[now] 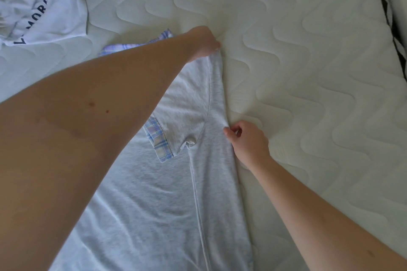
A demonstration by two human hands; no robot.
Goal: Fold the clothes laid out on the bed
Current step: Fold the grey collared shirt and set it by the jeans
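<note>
Pinching the grey shirt (176,182) along its right fold, the left hand (206,43) holds the far end near frame centre, fingers seemingly curled under and hidden; the right hand (247,142) nips the edge lower down. Uneven pulling could skew the fold or bunch the plaid-trimmed sleeve (159,138) on the mattress (308,72).

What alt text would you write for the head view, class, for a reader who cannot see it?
Two bare hands fold a light grey shirt with plaid trim on a quilted mattress: the left hand grips its far end, the right hand pinches its right edge. A white printed garment lies crumpled far left.
</note>
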